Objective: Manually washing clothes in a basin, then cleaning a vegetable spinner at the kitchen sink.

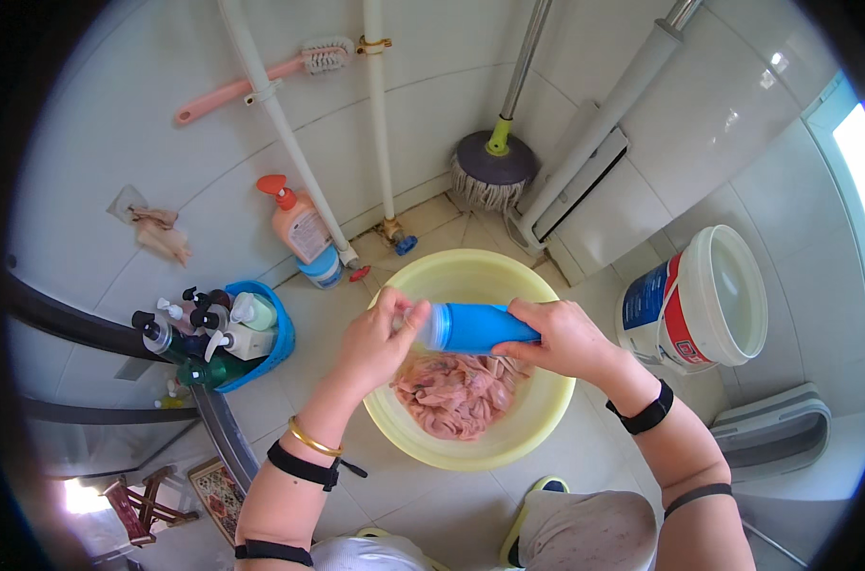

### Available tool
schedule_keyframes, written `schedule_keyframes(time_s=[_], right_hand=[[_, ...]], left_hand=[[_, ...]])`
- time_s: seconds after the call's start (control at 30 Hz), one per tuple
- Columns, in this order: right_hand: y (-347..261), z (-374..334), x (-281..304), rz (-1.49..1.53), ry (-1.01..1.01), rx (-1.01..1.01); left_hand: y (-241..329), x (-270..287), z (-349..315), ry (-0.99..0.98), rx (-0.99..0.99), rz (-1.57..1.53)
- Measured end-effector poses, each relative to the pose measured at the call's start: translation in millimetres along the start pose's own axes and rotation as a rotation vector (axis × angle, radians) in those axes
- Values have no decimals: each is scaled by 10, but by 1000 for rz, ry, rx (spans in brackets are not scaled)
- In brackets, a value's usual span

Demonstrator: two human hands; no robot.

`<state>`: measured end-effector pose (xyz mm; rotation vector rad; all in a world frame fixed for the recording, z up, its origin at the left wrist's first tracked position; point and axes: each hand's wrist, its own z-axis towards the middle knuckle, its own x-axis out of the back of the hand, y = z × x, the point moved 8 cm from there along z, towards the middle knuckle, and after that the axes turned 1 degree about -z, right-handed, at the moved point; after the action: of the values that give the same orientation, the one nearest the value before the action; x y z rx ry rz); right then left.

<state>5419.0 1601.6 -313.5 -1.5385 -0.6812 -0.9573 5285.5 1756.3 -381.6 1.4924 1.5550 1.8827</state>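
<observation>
A blue bottle [485, 328] with a clear, whitish cap end lies sideways between my hands, above a pale yellow basin [394, 395]. My left hand [383, 335] has its fingers closed round the cap end. Around the bottle's other end, my right hand [564, 339] is wrapped. Below the bottle, wet-looking pink cloth [456, 392] lies bunched in the basin. Part of the cloth is hidden by the bottle and my hands.
A white bucket [737, 300] stands to the right. At left, a blue basket [285, 338] holds several pump bottles. An orange pump bottle [301, 226] stands by the wall pipes, near a mop [494, 167]. A pink brush [261, 84] hangs above.
</observation>
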Motion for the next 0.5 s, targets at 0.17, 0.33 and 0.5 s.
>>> schedule_keyframes(time_s=[0.17,0.33,0.5], right_hand=[[-4,-19,42,-8,-3,-10],[-74,20,98,-73,-57,-28],[-8,72,86,-252,-163,-81]], left_hand=[[252,-8,-64,95,-309,-120],[-514,358,-52,313,88,-215],[-934,447,-311,364,408,-800]])
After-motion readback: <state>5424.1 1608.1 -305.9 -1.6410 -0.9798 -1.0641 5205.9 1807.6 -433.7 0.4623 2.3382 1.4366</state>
